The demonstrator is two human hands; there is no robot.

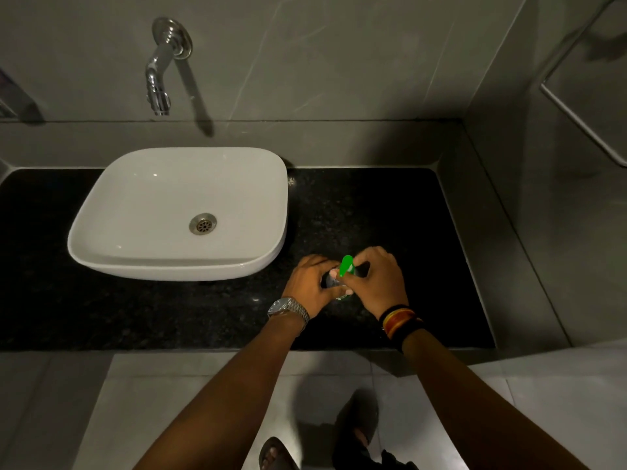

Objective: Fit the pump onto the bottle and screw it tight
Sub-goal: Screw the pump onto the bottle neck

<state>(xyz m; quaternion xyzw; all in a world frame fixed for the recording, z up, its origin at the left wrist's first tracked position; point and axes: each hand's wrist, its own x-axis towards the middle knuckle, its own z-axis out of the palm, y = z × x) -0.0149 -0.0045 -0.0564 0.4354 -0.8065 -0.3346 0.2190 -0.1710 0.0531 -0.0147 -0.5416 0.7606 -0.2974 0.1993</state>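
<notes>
A small clear bottle (330,281) stands on the black granite counter (390,232), mostly hidden by my hands. My left hand (310,283) wraps around its body from the left. A bright green pump (346,265) sits on top of the bottle, nozzle pointing away and slightly left. My right hand (376,278) grips the pump from the right, fingers curled around its collar. Whether the collar is seated on the thread is hidden by my fingers.
A white basin (101,232) sits on the counter to the left of my hands, under a chrome wall tap (157,79). A tiled wall with a metal rail (576,117) closes the right side. My sandalled feet (356,432) show on the floor below.
</notes>
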